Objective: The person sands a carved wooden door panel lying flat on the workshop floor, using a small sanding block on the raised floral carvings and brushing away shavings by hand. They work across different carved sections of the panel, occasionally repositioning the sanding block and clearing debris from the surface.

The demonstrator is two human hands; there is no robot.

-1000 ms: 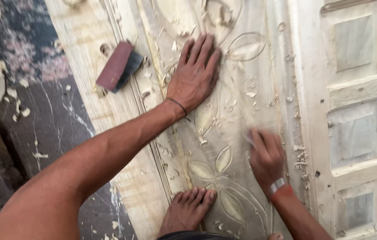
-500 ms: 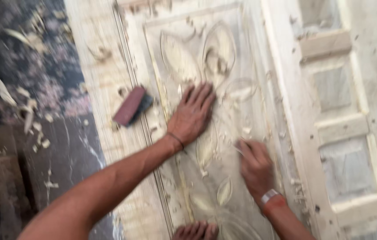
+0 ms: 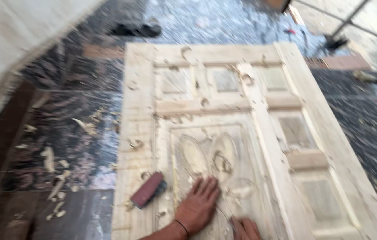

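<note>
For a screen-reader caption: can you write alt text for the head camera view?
A left hand lies flat on a pale carved wooden door laid on a dark floor strewn with wood shavings; the right hand rests beside it, a reddish-brown sanding block nearby.

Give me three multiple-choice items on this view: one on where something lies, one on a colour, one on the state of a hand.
1. Where does the sanding block lie?
A. on the door's plain side rail, left of the left hand
B. on the dark floor
C. on the small top panels

2. What colour is the sanding block's upper face?
A. bright blue
B. reddish brown
C. white

3. How is the left hand set?
A. clenched in a fist
B. lifted clear of the wood
C. flat, fingers spread, on the carved panel

Key: 1 A, the sanding block sits on the pale rail of the wooden door. 2 B, its top shows reddish brown. 3 C, the left hand lies palm down on the carved panel; the right hand is cut by the frame edge.
</note>
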